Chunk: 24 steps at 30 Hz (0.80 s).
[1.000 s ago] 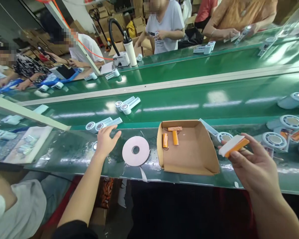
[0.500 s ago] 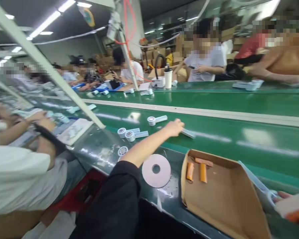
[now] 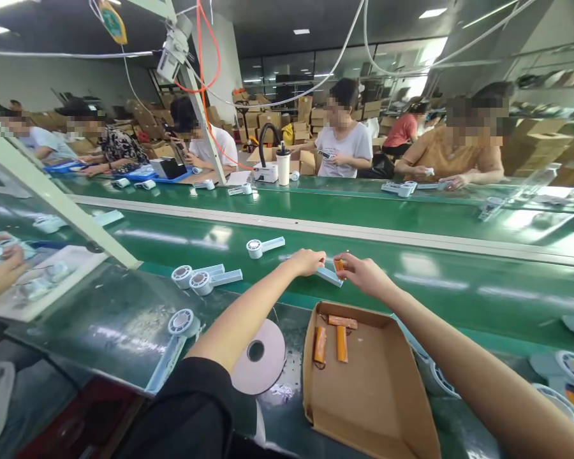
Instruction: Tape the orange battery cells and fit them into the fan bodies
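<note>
Over the green conveyor, my left hand [image 3: 308,261] is closed on a light-blue handheld fan; its handle [image 3: 331,276] points out to the right, while my fingers hide the head. Just to the right, my right hand [image 3: 367,274] pinches an orange battery pack [image 3: 338,265] close to that handle. Whether battery and handle touch, I cannot tell. Below my hands stands a shallow cardboard box [image 3: 377,389] with three battery packs lying in it, one of them a battery pack [image 3: 342,344] set upright in the view. Left of the box lies a roll of white tape [image 3: 263,363], partly behind my left arm.
Another fan [image 3: 265,246] lies on the belt [image 3: 392,255], with two more near its edge. A fan [image 3: 180,324] rests at the left and several at the right. A slanted metal post [image 3: 76,204] rises at left. Co-workers sit across the line.
My left hand has gone from the near edge onto the belt and closed on a fan. My right hand has carried the battery pack leftward to it. The view has tilted up, then swung back right.
</note>
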Motion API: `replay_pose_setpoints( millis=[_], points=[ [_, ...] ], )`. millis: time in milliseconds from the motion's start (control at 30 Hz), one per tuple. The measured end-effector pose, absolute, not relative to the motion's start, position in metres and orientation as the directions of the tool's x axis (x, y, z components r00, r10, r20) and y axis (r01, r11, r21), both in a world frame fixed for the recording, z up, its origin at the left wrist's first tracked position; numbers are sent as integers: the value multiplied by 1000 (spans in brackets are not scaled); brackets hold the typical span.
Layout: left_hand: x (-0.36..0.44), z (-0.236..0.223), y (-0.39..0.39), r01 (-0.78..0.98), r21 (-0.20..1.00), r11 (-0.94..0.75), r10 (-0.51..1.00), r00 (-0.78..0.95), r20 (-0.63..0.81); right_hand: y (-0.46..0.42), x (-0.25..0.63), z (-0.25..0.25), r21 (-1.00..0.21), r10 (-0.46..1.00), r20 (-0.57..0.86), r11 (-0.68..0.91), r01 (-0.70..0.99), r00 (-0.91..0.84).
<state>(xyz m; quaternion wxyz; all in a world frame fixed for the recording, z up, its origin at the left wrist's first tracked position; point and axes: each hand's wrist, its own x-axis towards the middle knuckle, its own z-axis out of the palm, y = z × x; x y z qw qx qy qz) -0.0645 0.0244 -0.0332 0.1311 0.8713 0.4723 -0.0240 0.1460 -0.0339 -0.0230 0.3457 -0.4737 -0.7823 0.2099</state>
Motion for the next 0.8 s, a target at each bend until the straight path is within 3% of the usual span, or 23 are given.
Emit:
replay_pose_setpoints(
  millis=[167, 267, 433, 633, 800],
  points=[
    [-53, -28, 10, 849, 262, -458, 839, 511, -186, -23, 146, -50, -608, 858, 261, 503, 614, -444],
    [-49, -29, 9, 853, 308, -421, 849, 490, -198, -4, 151, -85, -477, 894, 133, 435, 764, -427],
    [-44, -39, 13, 859, 374, -349, 885, 434, -170, 26, 147, -127, -404, 853, 69, 498, 767, -517],
    [-39, -32, 5, 857, 414, -308, 907, 396, -145, 24, 149, -92, -408, 817, -42, 511, 757, -575],
    [-34, -41, 5, 839, 439, -320, 912, 398, -95, -19, 150, -42, -173, 870, -145, 446, 878, -470]
  ],
)
